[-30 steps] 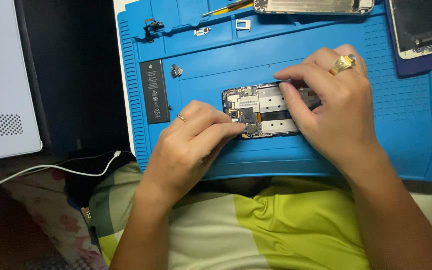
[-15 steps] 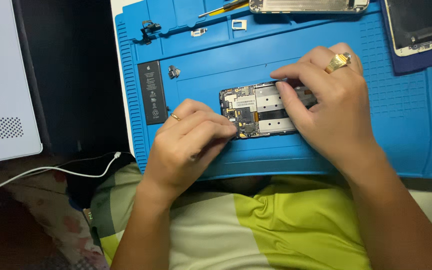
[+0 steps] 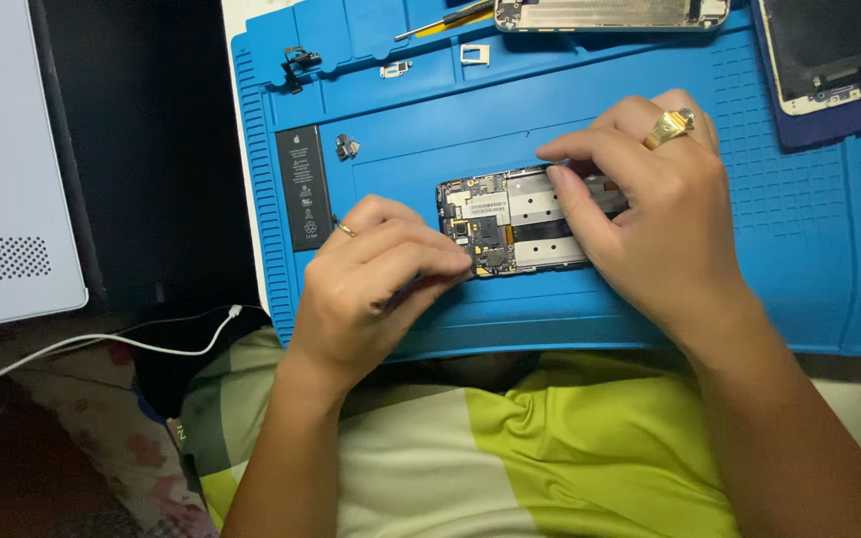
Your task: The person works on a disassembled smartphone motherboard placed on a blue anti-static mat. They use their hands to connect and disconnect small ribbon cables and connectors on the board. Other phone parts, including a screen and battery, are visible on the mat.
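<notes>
An opened phone with its circuit board bare lies on a blue work mat. My left hand pinches a thin dark tool whose tip meets the board's lower left corner. My right hand, with a gold ring, rests on the phone's right half and presses it down, the index finger across the metal shield. The phone's right end is hidden under that hand.
A black battery lies on the mat's left side, a small part beside it. Small parts, a screwdriver and another phone frame sit at the far edge. A phone screen is far right. A white cable and white box are left.
My left hand has shifted slightly, bringing the tool tip against the board's lower left corner. My right hand stays on the phone.
</notes>
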